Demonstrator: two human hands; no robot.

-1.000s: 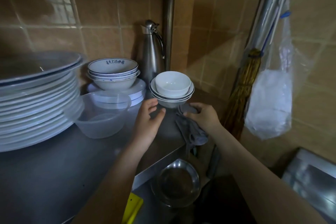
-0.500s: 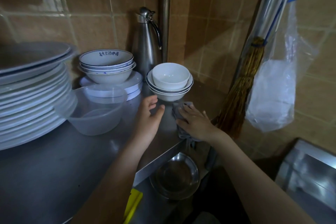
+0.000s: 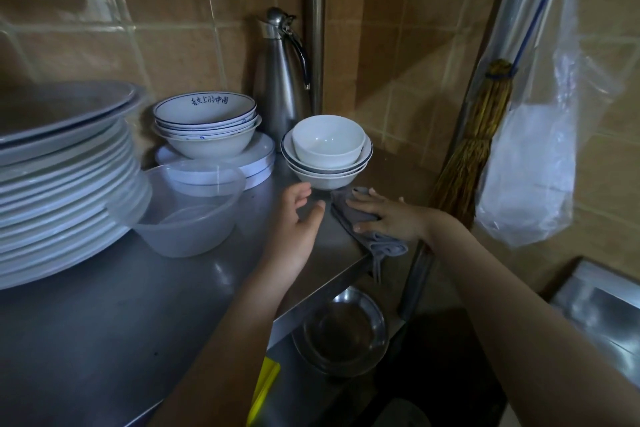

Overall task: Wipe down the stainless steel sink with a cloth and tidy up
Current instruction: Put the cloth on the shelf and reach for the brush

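Head view, dim light. I see the right hand point(image 3: 391, 218) flat on the grey cloth point(image 3: 379, 244), fingers straight and a little spread, pressing it down, not pinching it. The cloth lies on the steel shelf point(image 3: 104, 322) near the front right corner, and one bunched end droops over the shelf edge. The cloth's far end sits just in front of the nested white bowls point(image 3: 327, 149); I can't tell if it touches them. The left hand point(image 3: 299, 215) is just left of the cloth, fingers loosely bent, thumb out, holding nothing; whether it rests on the shelf I can't tell. A clear plastic bowl point(image 3: 187, 215) is left of that hand, beside a tall stack of plates point(image 3: 62, 184). Behind it, blue-rimmed bowls point(image 3: 206, 125) sit on flat white plates. A steel jug point(image 3: 280, 87) stands in the corner by the tiled wall. On the right, a straw broom point(image 3: 474, 142) and a plastic bag point(image 3: 533, 163) hang by the wall. Below the shelf are a metal bowl point(image 3: 343, 333) and something yellow point(image 3: 265, 388).
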